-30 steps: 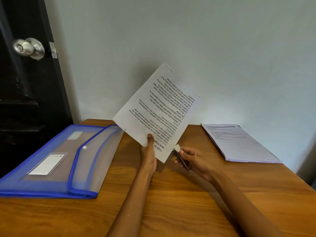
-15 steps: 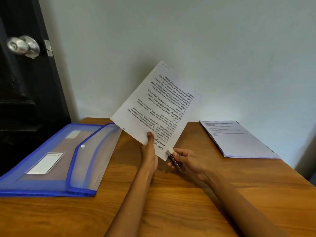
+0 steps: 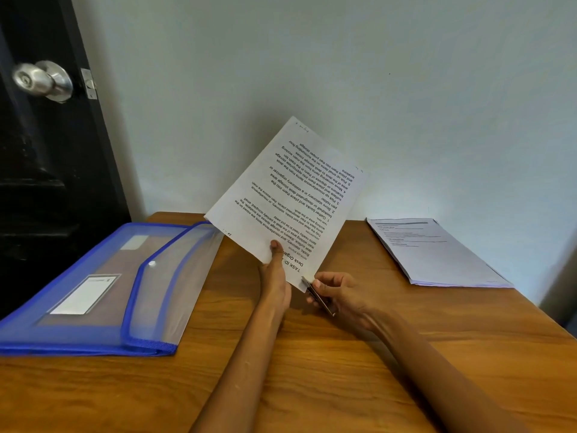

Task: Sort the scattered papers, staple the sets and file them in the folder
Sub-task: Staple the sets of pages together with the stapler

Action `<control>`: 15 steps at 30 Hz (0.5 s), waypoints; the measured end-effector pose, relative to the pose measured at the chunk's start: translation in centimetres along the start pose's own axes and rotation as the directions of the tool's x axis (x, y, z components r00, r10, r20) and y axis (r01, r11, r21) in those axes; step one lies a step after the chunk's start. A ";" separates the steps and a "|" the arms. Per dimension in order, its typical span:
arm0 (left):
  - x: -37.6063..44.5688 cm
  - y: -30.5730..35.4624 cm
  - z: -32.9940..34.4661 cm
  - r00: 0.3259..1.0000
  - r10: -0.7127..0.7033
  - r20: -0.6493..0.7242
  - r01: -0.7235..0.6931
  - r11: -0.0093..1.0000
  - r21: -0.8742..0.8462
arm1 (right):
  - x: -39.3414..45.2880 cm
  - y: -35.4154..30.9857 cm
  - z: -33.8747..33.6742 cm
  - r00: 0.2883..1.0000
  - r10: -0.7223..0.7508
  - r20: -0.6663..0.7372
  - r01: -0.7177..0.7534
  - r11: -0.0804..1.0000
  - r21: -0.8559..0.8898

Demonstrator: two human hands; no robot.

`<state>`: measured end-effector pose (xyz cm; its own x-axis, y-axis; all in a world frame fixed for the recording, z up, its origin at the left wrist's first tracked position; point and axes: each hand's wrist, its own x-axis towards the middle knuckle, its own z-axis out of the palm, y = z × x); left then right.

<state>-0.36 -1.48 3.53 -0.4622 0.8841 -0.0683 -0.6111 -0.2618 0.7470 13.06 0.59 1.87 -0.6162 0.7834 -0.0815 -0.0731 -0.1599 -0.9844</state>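
Both forearms reach over the wooden desk [image 3: 312,370]; the left hand [image 3: 274,276] pinches a printed paper set [image 3: 287,198] upright, thumb in front. The right hand [image 3: 340,295] grips a stapler [image 3: 317,295] at the set's lower corner. Farther off, a blue folder [image 3: 103,285] lies left, a paper stack [image 3: 434,251] right.

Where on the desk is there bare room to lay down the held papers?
Bare wood of the desk lies between the blue folder and the paper stack, crossed by both forearms. The near edge is free. It is crowded where the left hand holds the papers and the right hand grips the stapler.
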 end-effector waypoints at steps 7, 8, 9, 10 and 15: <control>0.2 0.1 -0.3 1.000 0.011 -0.019 -0.010 1.000 0.001 | 0.5 0.7 0.7 0.998 -0.040 -0.053 0.039 0.999 -0.013; 0.2 0.1 -0.3 1.000 0.010 -0.022 -0.010 1.000 -0.007 | 0.6 0.8 0.8 0.997 -0.044 -0.064 0.042 0.999 -0.026; 0.2 0.0 -0.4 1.000 0.012 -0.026 -0.013 1.000 -0.013 | 0.7 0.8 0.8 0.996 -0.045 -0.074 0.041 0.998 -0.054; 0.2 -0.1 -0.4 1.000 0.013 -0.029 -0.014 1.000 -0.020 | 0.7 0.9 0.7 0.995 -0.043 -0.086 0.036 0.996 -0.080; 0.7 -0.5 -0.7 0.999 -0.021 -0.048 0.020 1.000 -0.025 | 1.0 1.2 1.1 0.990 -0.002 -0.141 0.001 1.000 -0.006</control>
<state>-0.76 -1.00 2.63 -0.4794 0.8700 -0.1154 -0.6358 -0.2537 0.7290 11.46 0.54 0.76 -0.4991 0.8606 -0.1012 -0.0692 -0.1560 -0.9853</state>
